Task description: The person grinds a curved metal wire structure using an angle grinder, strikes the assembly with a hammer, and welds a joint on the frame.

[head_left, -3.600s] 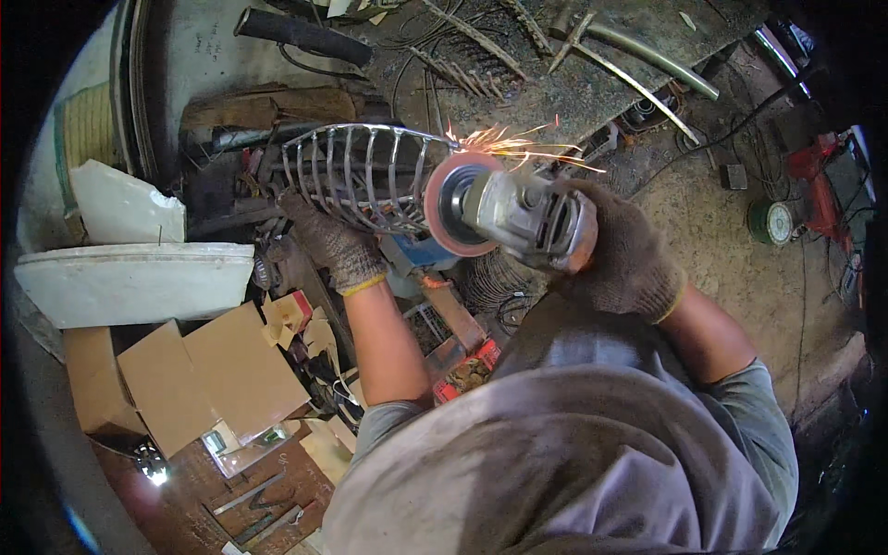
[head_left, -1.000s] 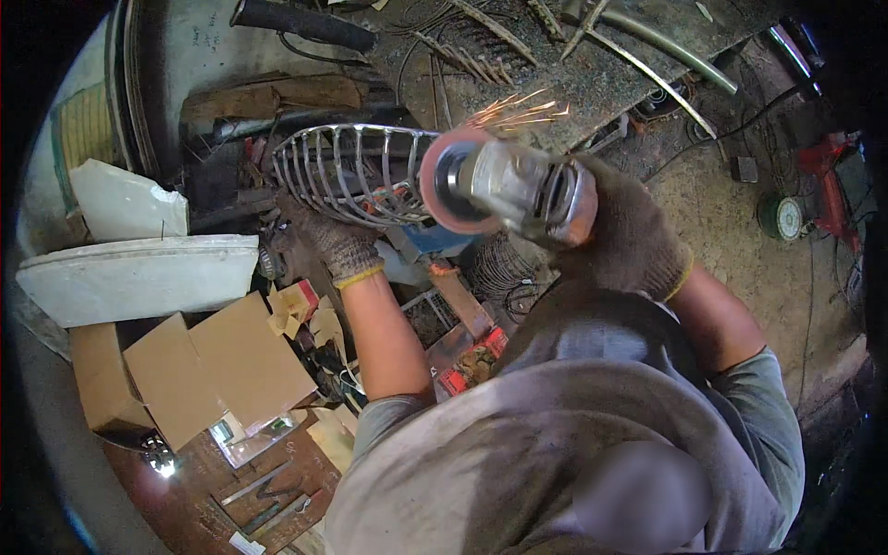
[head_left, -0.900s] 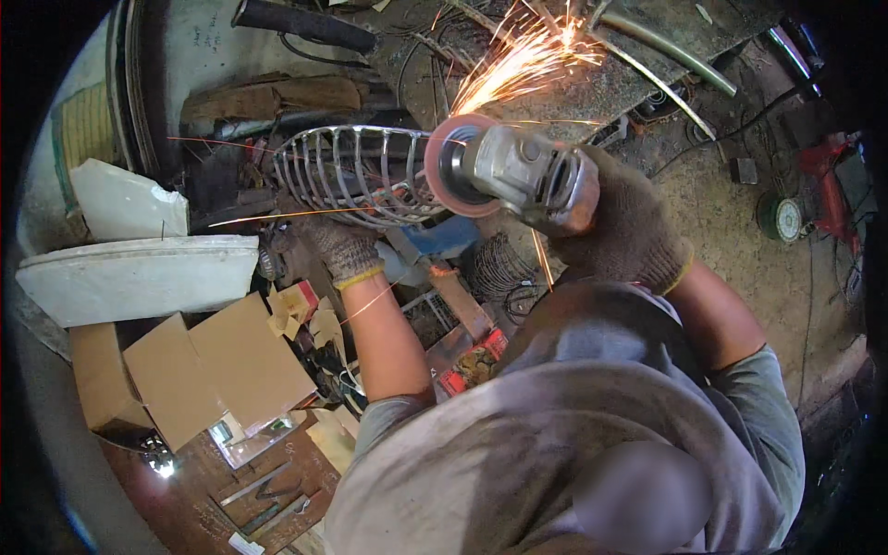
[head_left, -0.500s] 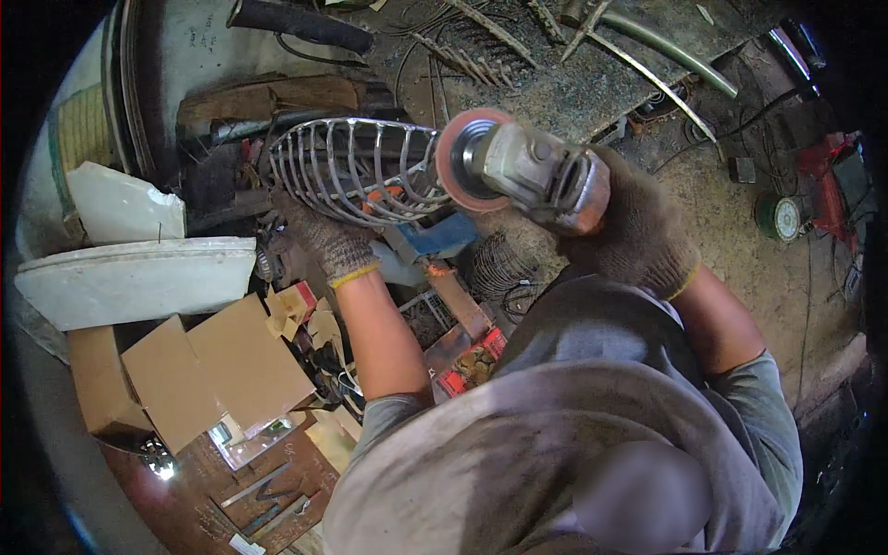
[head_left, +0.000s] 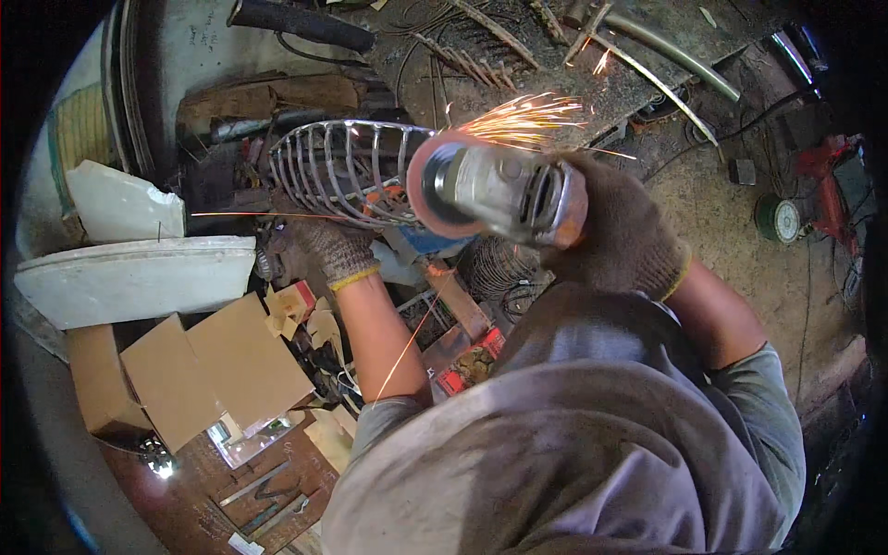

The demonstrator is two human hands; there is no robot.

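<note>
In my gloved right hand [head_left: 620, 227] I grip an angle grinder [head_left: 504, 190], its reddish disc [head_left: 421, 185] against the right end of a basket-shaped frame of bent metal rods [head_left: 347, 166]. Orange sparks [head_left: 523, 120] spray from the disc toward the upper right, and a few thin streaks fly left and down. My left hand [head_left: 324, 242], in a brown knitted glove with a yellow cuff, holds the frame's lower left side. Its fingertips are partly hidden behind the rods. The disc covers the frame's right tip.
White curved slabs [head_left: 139, 277] and a cardboard box [head_left: 231, 370] lie at the left. Below the frame are a coil of wire [head_left: 499, 268] and a red box [head_left: 472, 361]. Metal rods and a tube [head_left: 675, 55] lie at the far side. A wire spool [head_left: 779, 219] stands at the right.
The grinder has moved left and slightly down, bringing its disc onto the frame's right end. Sparks now fly where there were none. My left hand and the frame have barely moved.
</note>
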